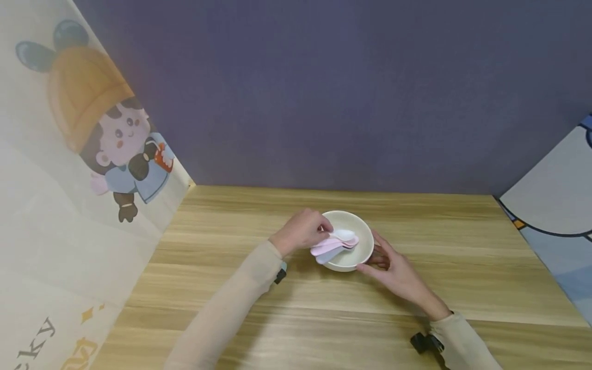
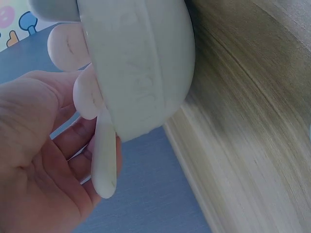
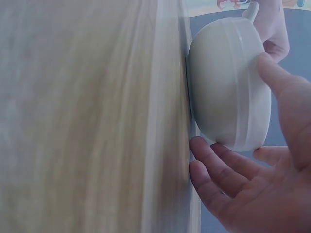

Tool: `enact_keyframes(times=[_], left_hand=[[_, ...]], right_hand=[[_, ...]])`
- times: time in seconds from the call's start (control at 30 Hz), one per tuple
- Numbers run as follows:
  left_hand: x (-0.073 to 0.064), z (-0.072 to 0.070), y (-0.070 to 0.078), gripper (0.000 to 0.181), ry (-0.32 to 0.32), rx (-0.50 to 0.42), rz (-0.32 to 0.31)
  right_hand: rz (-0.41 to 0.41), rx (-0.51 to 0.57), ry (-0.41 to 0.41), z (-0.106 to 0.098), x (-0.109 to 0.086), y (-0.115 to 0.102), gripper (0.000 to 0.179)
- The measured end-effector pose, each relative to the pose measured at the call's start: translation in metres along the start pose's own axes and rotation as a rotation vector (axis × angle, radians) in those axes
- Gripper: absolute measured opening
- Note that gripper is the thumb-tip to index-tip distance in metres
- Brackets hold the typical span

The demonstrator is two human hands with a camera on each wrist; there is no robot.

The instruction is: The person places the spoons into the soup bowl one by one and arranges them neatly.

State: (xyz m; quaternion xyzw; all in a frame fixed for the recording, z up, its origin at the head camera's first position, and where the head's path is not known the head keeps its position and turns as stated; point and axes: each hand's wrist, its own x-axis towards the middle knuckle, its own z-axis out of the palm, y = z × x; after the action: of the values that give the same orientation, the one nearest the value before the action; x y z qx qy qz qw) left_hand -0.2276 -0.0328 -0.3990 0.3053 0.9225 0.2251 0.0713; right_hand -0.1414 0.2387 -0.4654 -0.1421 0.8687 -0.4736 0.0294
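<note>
A cream-white bowl (image 1: 346, 219) stands on the wooden table. Several spoons lie in it, their handles reaching over its left rim: a white spoon (image 1: 344, 235), pink spoons (image 1: 324, 247) and a pale lavender spoon (image 1: 329, 255). My left hand (image 1: 301, 232) is at that rim, pinching the white spoon by its handle. In the left wrist view, fingers show behind the white handle (image 2: 104, 165), beside the pink handles (image 2: 87, 92). My right hand (image 1: 400, 275) holds the bowl's right side, thumb near the front rim and fingers curved along the wall (image 3: 218, 87).
The wood-grain table (image 1: 222, 226) reaches back to a dark blue-purple panel (image 1: 324, 103). At the left stands a pale panel (image 1: 55, 246) with a cartoon figure; another printed panel (image 1: 550, 190) is at the right. Each wrist wears a small dark device (image 1: 425, 343).
</note>
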Motion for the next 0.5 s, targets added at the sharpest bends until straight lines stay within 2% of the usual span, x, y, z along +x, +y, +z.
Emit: enact_keyframes(times=[0.5], left_hand=[[0.0040, 0.0032, 0.0049, 0.017, -0.009, 0.009, -0.014]], right_hand=[[0.004, -0.038, 0.002, -0.0013, -0.0002, -0.0009, 0.098]])
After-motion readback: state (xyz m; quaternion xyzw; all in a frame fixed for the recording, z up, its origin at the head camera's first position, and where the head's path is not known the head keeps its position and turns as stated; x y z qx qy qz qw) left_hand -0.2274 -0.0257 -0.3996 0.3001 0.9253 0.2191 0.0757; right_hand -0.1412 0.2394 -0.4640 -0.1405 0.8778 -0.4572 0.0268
